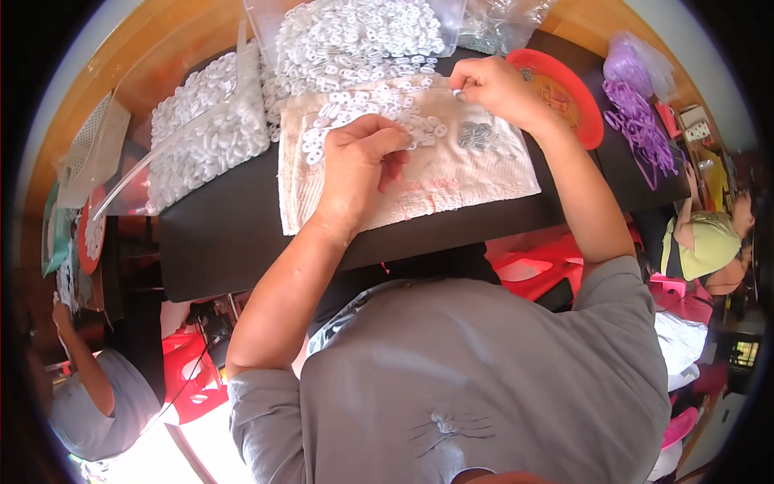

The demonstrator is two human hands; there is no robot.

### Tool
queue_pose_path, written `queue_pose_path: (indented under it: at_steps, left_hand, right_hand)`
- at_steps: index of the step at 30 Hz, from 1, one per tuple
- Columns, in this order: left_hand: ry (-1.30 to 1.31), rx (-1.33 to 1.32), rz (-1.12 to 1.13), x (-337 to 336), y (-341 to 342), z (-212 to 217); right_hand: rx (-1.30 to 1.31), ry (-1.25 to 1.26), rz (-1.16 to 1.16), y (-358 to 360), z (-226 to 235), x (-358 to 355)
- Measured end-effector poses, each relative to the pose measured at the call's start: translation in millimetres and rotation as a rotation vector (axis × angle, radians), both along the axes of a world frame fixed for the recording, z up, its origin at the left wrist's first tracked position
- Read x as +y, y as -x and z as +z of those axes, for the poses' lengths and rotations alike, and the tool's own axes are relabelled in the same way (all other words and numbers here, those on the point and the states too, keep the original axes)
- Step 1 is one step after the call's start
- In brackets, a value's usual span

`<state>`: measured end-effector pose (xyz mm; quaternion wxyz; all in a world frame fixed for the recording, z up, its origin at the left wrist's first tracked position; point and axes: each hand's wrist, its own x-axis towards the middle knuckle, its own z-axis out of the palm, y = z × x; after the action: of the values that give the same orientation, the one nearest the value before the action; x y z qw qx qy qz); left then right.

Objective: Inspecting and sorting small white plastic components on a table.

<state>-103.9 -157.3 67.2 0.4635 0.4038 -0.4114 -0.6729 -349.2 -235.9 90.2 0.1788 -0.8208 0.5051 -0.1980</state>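
You are extending both arms over the table (218,250), bending the elbows and directing both hands toward the cloth (484,181). Left hand (356,157): you are angling the forearm up and to the right, turning the back of the hand upward and curling the fingers inward. Thumb and index finger of this grip are meeting or nearly meeting; you cannot tell whether a piece is sitting between them. Loose white pieces (326,121) are lying beside and beyond this grip, on the cloth. Right hand (496,87): you are slanting the forearm up and to the left and folding the fingers toward the palm. This grip is pinching a small white piece (459,94) at the fingertips. Small grey pieces (480,135) are lying nearer to you than the right grip and to the right of the left grip. A red tray (595,113) is resting to the right of the right grip.
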Motion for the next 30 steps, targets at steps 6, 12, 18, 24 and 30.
queue_pose_path:
  at_steps: [6,12,18,24,30]
  left_hand:
    - [-0.065,-0.027,0.064,-2,-1,0]
    - [-0.063,-0.036,0.038,-3,0,-2]
    - [-0.077,-0.042,0.058,-3,2,0]
    - [-0.088,0.049,0.055,-6,3,0]
    - [-0.081,0.093,0.079,-5,0,-1]
  right_hand:
    - [-0.017,0.043,-0.061,8,-12,8]
    - [0.006,0.206,-0.105,20,-17,8]
    - [0.164,0.382,-0.013,11,-20,16]
    - [0.239,0.377,0.036,8,-19,18]
    - [0.211,0.339,0.102,5,-19,17]
